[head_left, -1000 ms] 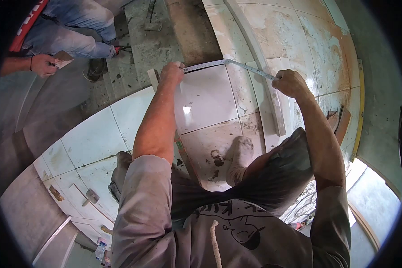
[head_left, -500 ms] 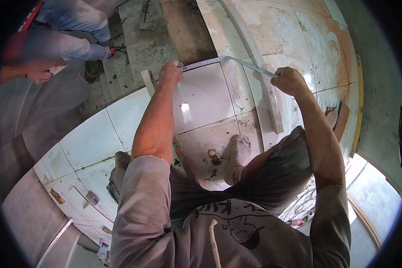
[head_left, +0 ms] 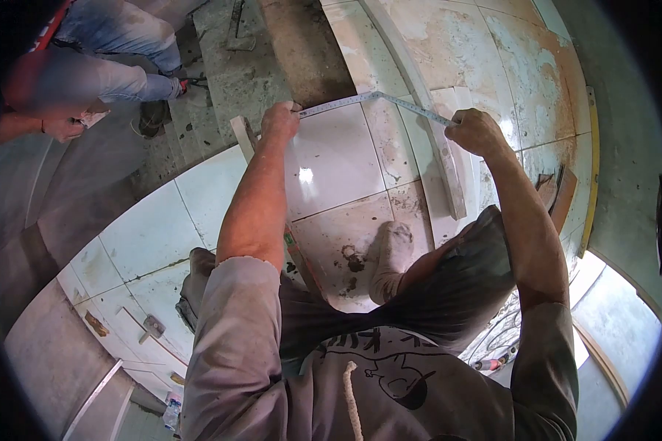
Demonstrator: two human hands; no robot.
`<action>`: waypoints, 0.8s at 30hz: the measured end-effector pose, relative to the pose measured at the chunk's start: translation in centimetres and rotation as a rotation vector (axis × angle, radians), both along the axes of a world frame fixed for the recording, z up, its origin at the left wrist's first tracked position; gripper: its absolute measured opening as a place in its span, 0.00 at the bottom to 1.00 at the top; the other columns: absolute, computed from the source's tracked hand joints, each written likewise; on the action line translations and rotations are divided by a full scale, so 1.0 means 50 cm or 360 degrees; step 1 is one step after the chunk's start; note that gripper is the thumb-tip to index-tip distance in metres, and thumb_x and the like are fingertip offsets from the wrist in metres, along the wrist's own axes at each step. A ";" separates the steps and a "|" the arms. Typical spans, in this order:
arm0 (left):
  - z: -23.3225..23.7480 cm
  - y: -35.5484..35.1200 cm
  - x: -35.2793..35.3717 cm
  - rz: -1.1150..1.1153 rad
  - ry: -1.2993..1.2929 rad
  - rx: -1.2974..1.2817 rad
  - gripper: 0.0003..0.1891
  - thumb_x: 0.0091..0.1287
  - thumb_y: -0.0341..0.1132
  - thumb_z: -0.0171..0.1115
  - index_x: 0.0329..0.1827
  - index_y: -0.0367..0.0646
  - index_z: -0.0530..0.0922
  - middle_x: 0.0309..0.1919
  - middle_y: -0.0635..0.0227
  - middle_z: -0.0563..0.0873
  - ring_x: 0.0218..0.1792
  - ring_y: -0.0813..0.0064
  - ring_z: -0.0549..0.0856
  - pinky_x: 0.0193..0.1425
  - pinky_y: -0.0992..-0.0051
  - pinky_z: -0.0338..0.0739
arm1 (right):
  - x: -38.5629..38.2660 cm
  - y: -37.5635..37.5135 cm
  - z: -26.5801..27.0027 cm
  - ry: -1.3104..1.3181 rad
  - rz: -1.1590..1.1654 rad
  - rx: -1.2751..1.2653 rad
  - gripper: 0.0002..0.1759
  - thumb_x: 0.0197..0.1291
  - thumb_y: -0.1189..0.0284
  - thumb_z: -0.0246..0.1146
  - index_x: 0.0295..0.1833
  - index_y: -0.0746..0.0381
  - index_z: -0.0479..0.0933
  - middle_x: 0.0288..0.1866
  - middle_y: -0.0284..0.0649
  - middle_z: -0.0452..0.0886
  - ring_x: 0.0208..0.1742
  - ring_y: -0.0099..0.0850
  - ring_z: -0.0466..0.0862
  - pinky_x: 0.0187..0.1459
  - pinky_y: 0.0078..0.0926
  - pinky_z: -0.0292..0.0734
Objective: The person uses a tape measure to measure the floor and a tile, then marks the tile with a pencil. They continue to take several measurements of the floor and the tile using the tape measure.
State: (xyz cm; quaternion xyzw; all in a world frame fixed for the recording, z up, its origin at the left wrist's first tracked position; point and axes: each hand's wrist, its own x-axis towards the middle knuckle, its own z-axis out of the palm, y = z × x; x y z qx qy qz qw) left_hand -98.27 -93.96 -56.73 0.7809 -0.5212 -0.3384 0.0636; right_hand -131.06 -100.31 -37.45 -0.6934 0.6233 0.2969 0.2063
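A pale tape measure blade (head_left: 336, 105) stretches between my two hands, bent at a kink near its middle. My left hand (head_left: 280, 122) pinches its left end at the far edge of a glossy white floor tile (head_left: 336, 151). My right hand (head_left: 478, 133) is closed around the other end, right of a long pale straight bar (head_left: 449, 173) lying over the tiles. Whether the tape's case is inside that fist is hidden. The blade passes over the tile's far edge and across the bar.
Another person's hand (head_left: 65, 129) holds a small object at the upper left, beside concrete steps (head_left: 235, 81). A hammer (head_left: 153, 328) lies on tiles at the lower left. A yellow strip (head_left: 590, 173) runs along the right wall. A red-and-grey tool (head_left: 490, 364) lies near my right elbow.
My hands and the tape stay in nearly the same place. The other person's hand at the upper left has shifted slightly.
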 end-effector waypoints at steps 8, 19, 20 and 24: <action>0.001 0.001 -0.002 0.0024 0.0007 0.0035 0.14 0.59 0.35 0.57 0.47 0.54 0.82 0.47 0.61 0.83 0.51 0.62 0.81 0.57 0.68 0.74 | -0.002 -0.003 -0.006 0.0004 0.0034 0.0001 0.21 0.51 0.59 0.55 0.47 0.59 0.79 0.50 0.42 0.79 0.54 0.39 0.77 0.55 0.36 0.72; -0.006 0.001 -0.001 -0.0011 -0.0045 0.0002 0.14 0.59 0.33 0.56 0.47 0.53 0.81 0.47 0.61 0.83 0.51 0.62 0.81 0.56 0.68 0.74 | 0.008 -0.001 0.002 -0.0004 -0.0010 0.0001 0.21 0.52 0.59 0.55 0.47 0.60 0.79 0.50 0.43 0.79 0.54 0.39 0.77 0.55 0.36 0.72; -0.006 0.001 -0.001 0.0020 -0.0027 0.0008 0.14 0.59 0.33 0.56 0.47 0.52 0.81 0.47 0.61 0.83 0.51 0.62 0.81 0.56 0.68 0.74 | 0.007 -0.001 0.000 -0.0010 0.0005 -0.0006 0.21 0.52 0.59 0.55 0.47 0.60 0.79 0.50 0.43 0.79 0.54 0.39 0.77 0.55 0.36 0.72; -0.031 0.002 0.006 0.0083 0.0025 -0.0039 0.15 0.58 0.33 0.56 0.48 0.51 0.80 0.47 0.61 0.83 0.51 0.62 0.81 0.56 0.68 0.74 | 0.006 -0.002 -0.001 -0.0020 0.0022 -0.0016 0.21 0.53 0.58 0.55 0.46 0.60 0.79 0.50 0.43 0.79 0.54 0.39 0.77 0.55 0.36 0.72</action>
